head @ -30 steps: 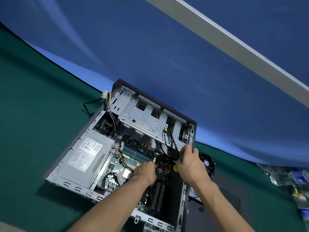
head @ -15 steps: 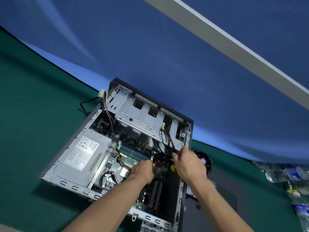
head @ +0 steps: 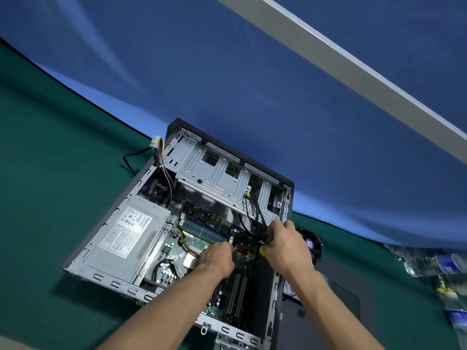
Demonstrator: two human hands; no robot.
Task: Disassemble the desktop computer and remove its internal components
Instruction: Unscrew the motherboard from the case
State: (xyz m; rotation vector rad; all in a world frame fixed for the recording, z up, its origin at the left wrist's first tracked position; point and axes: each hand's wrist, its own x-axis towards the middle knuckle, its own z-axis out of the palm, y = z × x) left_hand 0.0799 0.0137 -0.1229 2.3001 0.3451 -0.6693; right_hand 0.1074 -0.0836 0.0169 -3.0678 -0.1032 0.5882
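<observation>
Black cables gripped by right hand inside computer case

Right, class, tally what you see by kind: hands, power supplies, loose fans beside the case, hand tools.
Hands: 2, left hand, right hand
Power supply: 1
Loose fan: 1
Yellow-handled tool: 1
Total: 5

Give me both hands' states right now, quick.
Left hand: down on the motherboard, fingers hidden; cannot tell.
Right hand: gripping a screwdriver beside the black cables.
</observation>
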